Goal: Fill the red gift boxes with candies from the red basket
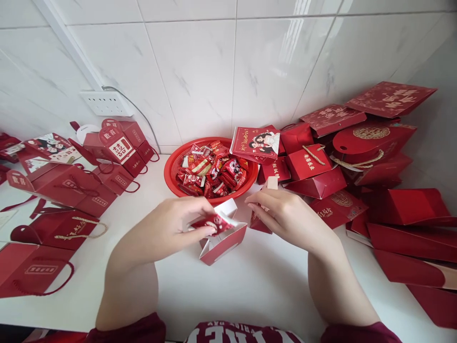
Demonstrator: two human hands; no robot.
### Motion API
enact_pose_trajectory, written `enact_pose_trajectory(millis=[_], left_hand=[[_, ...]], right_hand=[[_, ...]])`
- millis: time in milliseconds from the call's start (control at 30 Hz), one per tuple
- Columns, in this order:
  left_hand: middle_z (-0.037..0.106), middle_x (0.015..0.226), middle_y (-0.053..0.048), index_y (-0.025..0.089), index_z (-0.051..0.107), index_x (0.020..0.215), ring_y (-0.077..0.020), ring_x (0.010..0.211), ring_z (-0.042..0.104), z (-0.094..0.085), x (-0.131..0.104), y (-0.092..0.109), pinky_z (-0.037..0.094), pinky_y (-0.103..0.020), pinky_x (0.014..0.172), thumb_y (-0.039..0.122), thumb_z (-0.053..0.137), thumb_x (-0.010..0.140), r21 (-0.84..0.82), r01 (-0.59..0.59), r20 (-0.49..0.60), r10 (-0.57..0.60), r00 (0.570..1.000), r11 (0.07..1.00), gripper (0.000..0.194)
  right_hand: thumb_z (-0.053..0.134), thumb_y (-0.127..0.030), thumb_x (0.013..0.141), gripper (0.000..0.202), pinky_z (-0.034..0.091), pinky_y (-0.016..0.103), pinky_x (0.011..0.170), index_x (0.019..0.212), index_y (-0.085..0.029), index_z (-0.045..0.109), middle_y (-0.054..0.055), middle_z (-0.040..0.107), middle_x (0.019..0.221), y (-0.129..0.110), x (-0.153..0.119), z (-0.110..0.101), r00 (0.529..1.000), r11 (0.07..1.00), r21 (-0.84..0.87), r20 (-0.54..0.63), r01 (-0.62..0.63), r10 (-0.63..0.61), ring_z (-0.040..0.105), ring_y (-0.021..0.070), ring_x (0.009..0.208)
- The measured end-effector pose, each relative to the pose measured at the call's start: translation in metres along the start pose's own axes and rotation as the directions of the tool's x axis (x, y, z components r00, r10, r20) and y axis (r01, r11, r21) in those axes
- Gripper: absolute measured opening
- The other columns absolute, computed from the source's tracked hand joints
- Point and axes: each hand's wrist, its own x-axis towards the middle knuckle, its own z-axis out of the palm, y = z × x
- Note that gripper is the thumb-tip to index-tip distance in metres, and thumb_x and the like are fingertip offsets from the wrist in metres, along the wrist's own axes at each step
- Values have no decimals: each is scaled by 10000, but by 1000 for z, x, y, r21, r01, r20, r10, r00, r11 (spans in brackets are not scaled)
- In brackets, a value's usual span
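My left hand (178,224) is closed on a shiny red candy packet (216,223), pinched between thumb and fingers. Directly beneath it stands an open red box (224,247) with a white inside and a raised white flap. To the right, my right hand (282,212) has its fingers drawn together. A small red box (260,221) with a pale flap shows behind and below this hand; whether the fingers grip it is hidden. Behind both hands, a red plastic basket (171,178) holds many wrapped candies (214,169).
Red gift boxes with cord handles (46,269) stand in rows on the left of the white table (228,295). More red boxes (314,183) are piled on the right. A power strip (106,103) is fixed to the tiled wall (200,71), its cable running down.
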Motion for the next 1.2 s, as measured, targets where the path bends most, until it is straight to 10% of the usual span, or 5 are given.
enact_pose_trajectory(millis=[167,533,767,933,1200], left_hand=[[605,1259,-14,338,711,1095,-232,1028,625,8,7,-6,502,-311,822,422,558,900,356,-8,80,-21,997,935,262],[594,1339,-17,358,713,1139,-267,1240,551,12,23,-23,439,-321,1006,376,647,863,58,-236,282,211,936,970,284],[731,899,-51,216,721,879,-214,856,662,8,66,-66,479,-304,768,466,490,921,36,133,-248,-120,961,990,343],[703,733,-99,198,679,624,-291,781,649,35,113,-87,421,-325,624,539,672,701,331,519,-192,-482,855,788,350],[730,860,-44,242,691,672,-249,845,643,31,113,-97,397,-291,630,327,638,723,306,465,-145,-442,885,831,113]], right_hand=[[410,-244,1026,220,438,298,725,995,-196,623,48,676,888,-4,1,0,999,1000,8,29,18,-19,618,179,787],[420,-204,1008,222,458,345,863,983,-219,640,74,695,978,-15,11,13,995,991,91,-19,99,-98,650,192,895],[431,-201,1009,209,458,313,845,1047,-212,636,66,684,1059,-26,19,-4,992,986,161,-122,43,-24,637,178,904],[449,-215,1009,185,426,278,755,1004,-221,634,16,684,906,-25,20,-7,997,992,122,-80,32,-22,602,146,755],[425,-218,1015,210,396,280,673,956,-193,625,35,657,830,-6,21,-4,999,998,58,-53,13,-10,547,159,720]])
